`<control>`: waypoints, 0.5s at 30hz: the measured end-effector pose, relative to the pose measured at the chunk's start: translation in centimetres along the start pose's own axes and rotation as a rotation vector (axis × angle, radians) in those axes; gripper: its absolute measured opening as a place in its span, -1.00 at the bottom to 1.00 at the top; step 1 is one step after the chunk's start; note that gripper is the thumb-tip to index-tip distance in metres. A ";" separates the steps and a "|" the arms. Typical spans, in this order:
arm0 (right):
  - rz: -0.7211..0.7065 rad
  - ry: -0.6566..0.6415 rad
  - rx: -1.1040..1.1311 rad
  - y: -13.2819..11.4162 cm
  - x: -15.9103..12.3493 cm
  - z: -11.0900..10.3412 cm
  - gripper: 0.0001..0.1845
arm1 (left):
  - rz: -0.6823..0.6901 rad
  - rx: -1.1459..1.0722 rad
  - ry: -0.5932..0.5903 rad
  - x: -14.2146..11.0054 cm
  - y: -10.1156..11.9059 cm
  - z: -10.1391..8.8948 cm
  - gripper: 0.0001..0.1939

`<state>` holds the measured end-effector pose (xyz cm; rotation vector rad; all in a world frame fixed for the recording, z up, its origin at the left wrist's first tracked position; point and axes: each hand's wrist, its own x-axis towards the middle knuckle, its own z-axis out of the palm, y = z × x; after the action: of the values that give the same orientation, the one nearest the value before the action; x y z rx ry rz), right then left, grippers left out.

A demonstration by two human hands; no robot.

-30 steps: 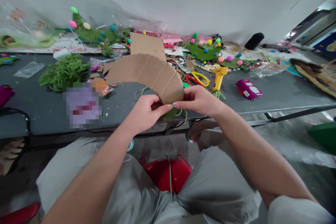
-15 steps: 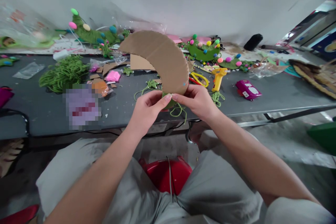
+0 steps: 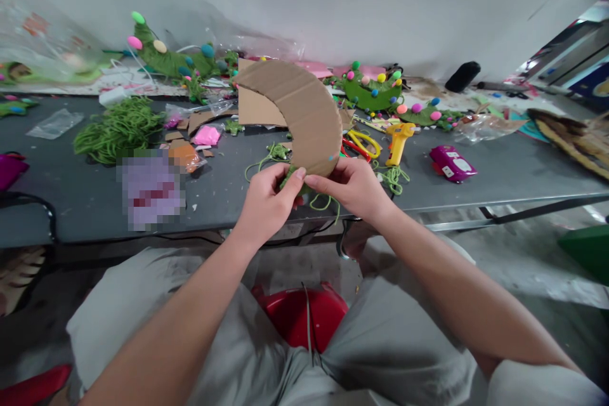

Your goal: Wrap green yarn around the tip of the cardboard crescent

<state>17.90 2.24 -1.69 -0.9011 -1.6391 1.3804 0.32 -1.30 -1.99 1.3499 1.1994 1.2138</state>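
Observation:
A brown cardboard crescent (image 3: 309,111) stands tilted above the table's front edge, its lower end between my hands. My left hand (image 3: 273,200) pinches that end from the left, thumb on the front. From the right, my right hand (image 3: 352,184) grips the same end, thumb laid across it and fingers behind. Green yarn (image 3: 325,202) shows at the lower end, and a loose loop hangs below. How far the yarn wraps round the back is hidden. A small blue mark sits on the cardboard near my right hand.
On the grey table (image 3: 228,196) lie a green yarn heap (image 3: 118,130), a yellow glue gun (image 3: 398,141), scissors with yellow handles (image 3: 364,144) and a purple packet (image 3: 451,163). Green crescents with coloured pompoms (image 3: 371,92) rest along the wall. A red stool (image 3: 304,317) is below.
The cardboard crescent has turned slightly clockwise, its upper tip shifting right. Both hands keep hold of the lower end, and my left thumb has moved slightly left.

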 end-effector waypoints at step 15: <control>0.052 -0.385 -0.146 -1.7 -0.3 -3.4 -0.67 | 0.056 -0.295 -0.098 0.3 -0.5 -1.4 -0.76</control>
<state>21.04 3.12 0.30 -0.7983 -2.0399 1.5575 -1.14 -0.93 -2.35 1.2127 0.8803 1.2920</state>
